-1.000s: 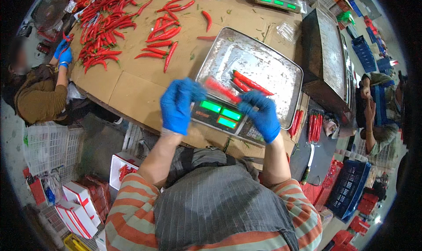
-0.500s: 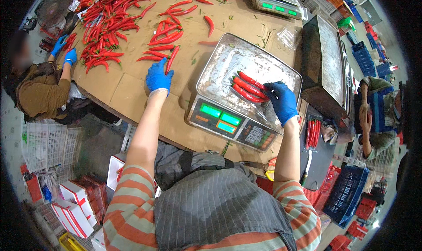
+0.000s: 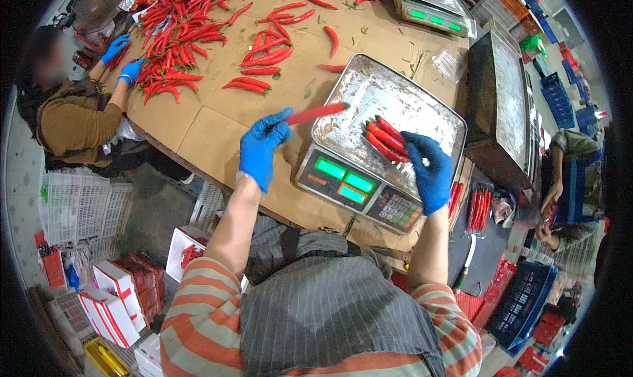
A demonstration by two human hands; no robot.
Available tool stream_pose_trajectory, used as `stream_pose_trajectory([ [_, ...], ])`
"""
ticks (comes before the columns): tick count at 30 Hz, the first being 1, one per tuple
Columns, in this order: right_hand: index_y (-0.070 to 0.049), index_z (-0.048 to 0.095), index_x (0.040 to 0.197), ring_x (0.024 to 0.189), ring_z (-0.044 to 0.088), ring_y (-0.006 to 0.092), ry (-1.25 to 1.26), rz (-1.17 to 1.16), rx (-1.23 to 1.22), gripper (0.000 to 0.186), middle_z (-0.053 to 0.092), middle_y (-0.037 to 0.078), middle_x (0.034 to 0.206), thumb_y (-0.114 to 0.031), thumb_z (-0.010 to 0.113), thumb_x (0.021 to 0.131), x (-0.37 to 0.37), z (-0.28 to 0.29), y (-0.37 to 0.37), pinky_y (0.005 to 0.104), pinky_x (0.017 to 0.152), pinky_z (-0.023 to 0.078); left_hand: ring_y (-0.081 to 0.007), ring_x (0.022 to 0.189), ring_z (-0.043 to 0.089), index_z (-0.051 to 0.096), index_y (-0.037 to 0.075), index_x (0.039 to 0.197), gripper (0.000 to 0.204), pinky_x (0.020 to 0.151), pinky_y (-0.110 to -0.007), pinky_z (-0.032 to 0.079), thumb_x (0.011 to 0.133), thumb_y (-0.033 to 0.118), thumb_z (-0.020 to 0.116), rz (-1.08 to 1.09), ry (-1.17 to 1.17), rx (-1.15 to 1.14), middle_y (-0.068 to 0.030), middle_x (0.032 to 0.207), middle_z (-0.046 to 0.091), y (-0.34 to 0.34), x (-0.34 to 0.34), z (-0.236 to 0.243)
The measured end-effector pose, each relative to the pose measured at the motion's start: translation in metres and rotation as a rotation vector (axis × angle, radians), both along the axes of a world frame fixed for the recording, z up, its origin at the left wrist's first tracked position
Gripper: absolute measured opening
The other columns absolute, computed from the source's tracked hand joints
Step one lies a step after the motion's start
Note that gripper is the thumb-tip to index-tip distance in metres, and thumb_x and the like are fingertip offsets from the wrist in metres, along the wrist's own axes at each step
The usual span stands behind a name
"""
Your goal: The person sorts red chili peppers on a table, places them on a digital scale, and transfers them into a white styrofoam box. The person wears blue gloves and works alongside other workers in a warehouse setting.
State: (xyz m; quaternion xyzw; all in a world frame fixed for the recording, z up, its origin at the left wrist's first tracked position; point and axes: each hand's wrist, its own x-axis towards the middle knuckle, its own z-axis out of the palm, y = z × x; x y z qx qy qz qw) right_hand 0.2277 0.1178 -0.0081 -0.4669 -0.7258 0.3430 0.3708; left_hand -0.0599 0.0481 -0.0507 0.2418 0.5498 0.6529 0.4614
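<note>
My left hand [image 3: 264,149], in a blue glove, pinches one long red chili pepper [image 3: 318,113] by one end. That pepper is raised, its green-stemmed end pointing right over the near-left rim of the scale's metal pan [image 3: 432,103]. On the pan lies a small fanned bunch of red chili peppers [image 3: 387,139], stems to the left. My right hand [image 3: 428,169], also blue-gloved, has curled fingers closed at the right-hand ends of that bunch. The scale's lit green display [image 3: 344,179] faces me. Several loose chili peppers [image 3: 267,50] lie on the cardboard left of the scale.
A co-worker's blue-gloved hands [image 3: 125,60] are at the big chili pile [image 3: 175,47], far left. Another scale [image 3: 432,11] stands at the back. A metal box [image 3: 501,106] borders the right. Beside my right arm are a knife [image 3: 467,261] and bundled chili peppers [image 3: 479,209].
My left hand has picked up a chili pepper from the cardboard and carried it right to the scale's edge. My right hand stays by the bunch on the pan. The whole view has shifted slightly.
</note>
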Motion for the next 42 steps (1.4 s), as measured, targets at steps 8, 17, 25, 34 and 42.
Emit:
stream_pose_trajectory([
  [8, 0.002, 0.051, 0.118, 0.098, 0.056, 0.0156, 0.832, 0.13, -0.623, 0.035, 0.06, 0.01, 0.109, -0.005, 0.058, 0.085, -0.088, -0.008, -0.053, 0.0269, 0.083, 0.046, -0.0105, 0.066, 0.055, 0.062, 0.0, 0.094, 0.014, 0.063, -0.023, 0.047, 0.083, 0.008, 0.062, -0.098, -0.086, 0.036, -0.008, 0.087, 0.064, -0.032, 0.057, 0.025],
  [17, -0.002, 0.052, 0.116, 0.078, 0.053, 0.0076, 0.704, 0.433, -0.738, 0.033, 0.061, 0.004, 0.098, -0.024, 0.049, 0.091, -0.064, -0.001, -0.069, 0.0197, 0.066, 0.042, -0.0139, 0.095, 0.058, 0.055, 0.002, 0.116, 0.035, 0.082, -0.027, 0.046, 0.083, 0.013, 0.063, -0.323, 0.004, 0.184, -0.0097, 0.105, 0.062, -0.034, 0.047, 0.057],
  [25, -0.001, 0.055, 0.113, 0.082, 0.055, 0.0089, 0.706, 0.482, -0.866, 0.034, 0.062, 0.005, 0.096, -0.023, 0.056, 0.087, -0.054, -0.002, -0.077, 0.0192, 0.067, 0.042, -0.0179, 0.099, 0.058, 0.047, 0.001, 0.124, 0.048, 0.086, -0.03, 0.047, 0.081, 0.013, 0.064, -0.436, -0.142, 0.175, -0.0115, 0.115, 0.057, -0.032, 0.056, 0.072],
  [34, 0.002, 0.06, 0.103, 0.076, 0.06, 0.0104, 0.514, 0.251, -0.775, 0.024, 0.066, 0.009, 0.091, -0.006, 0.064, 0.081, -0.038, -0.003, -0.074, 0.0223, 0.065, 0.046, -0.0173, 0.093, 0.058, 0.049, 0.001, 0.118, 0.05, 0.087, -0.032, 0.047, 0.075, 0.014, 0.071, -0.185, -0.039, 0.264, -0.0074, 0.102, 0.06, -0.028, 0.05, 0.057],
  [42, 0.005, 0.053, 0.114, 0.066, 0.054, 0.0105, 0.867, 0.375, -0.935, 0.039, 0.065, 0.013, 0.097, -0.025, 0.055, 0.088, -0.041, -0.002, -0.072, 0.0212, 0.06, 0.044, -0.0175, 0.089, 0.059, 0.051, 0.003, 0.115, 0.039, 0.081, -0.03, 0.049, 0.083, 0.02, 0.064, -0.14, -0.248, 0.145, -0.0076, 0.098, 0.06, -0.028, 0.05, 0.043],
])
